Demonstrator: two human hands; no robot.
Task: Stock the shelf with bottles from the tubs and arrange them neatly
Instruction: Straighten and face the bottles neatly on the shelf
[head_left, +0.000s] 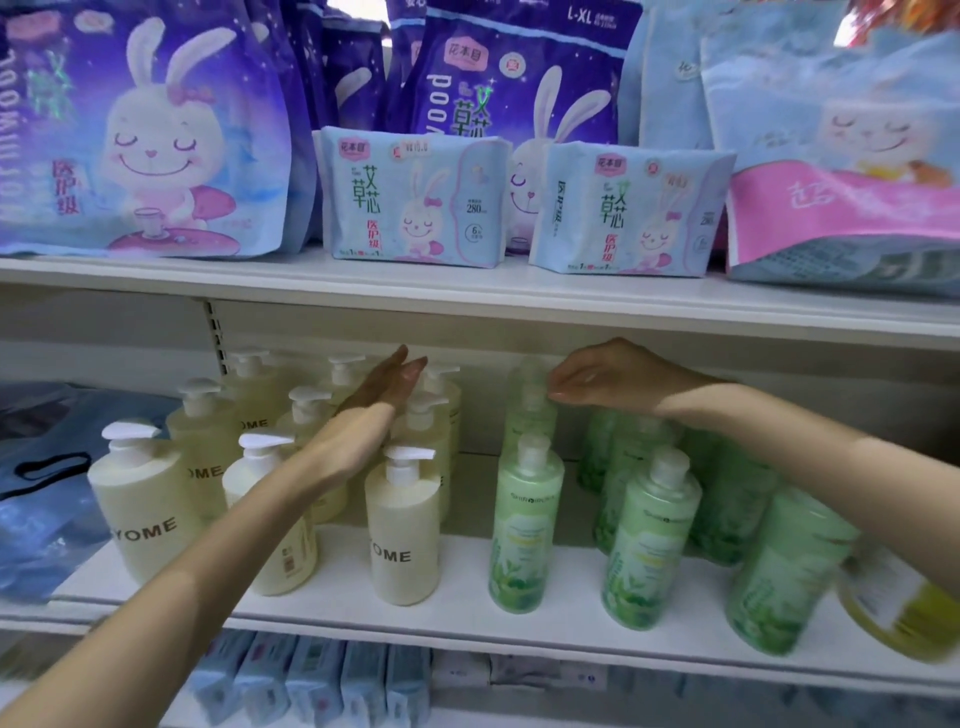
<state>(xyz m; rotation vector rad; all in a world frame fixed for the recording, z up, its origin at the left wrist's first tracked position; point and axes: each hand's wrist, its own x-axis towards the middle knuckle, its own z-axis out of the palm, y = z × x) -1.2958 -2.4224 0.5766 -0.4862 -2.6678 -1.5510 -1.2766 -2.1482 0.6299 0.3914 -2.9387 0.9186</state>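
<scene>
Cream plastic pump bottles (402, 525) on the left and translucent green bottles (647, 540) on the right are already filling the white shelf (467, 623), so mostly tidying seems left: the left hand (384, 395) is reaching flat among the cream rows, and the right hand (597, 379) is curling over the far green bottle (527, 415), grip unclear.

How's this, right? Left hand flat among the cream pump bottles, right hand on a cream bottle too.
Wrong on the right hand: the head view shows it over a rear green bottle. The left hand is flat among the cream pump bottles.
</scene>
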